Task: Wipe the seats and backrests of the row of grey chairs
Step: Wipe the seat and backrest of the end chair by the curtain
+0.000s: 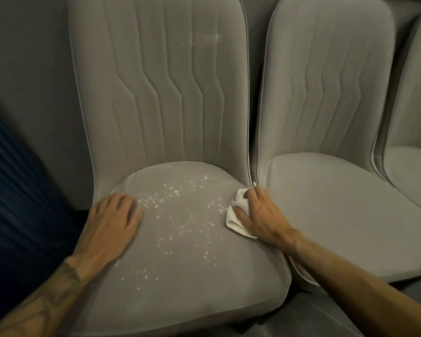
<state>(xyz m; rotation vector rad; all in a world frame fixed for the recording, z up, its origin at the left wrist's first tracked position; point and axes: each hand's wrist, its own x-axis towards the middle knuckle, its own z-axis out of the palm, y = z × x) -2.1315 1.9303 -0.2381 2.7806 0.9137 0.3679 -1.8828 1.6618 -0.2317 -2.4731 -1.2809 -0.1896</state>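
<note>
Three grey upholstered chairs stand in a row. The nearest chair's seat [180, 288] is dotted with white crumbs [180, 215] across its middle, and faint white marks show high on its backrest [161, 81]. My left hand [112, 222] rests flat, fingers straight, on the seat's left side. My right hand [260, 215] grips a crumpled white cloth [233, 215] and presses it on the seat's right edge, close to the gap beside the second chair [338, 203].
A third grey chair [413, 166] shows partly at the right edge. A dark blue ribbed object [15, 190] stands to the left of the first chair. A grey wall runs behind the backrests, and dark floor lies below the seats.
</note>
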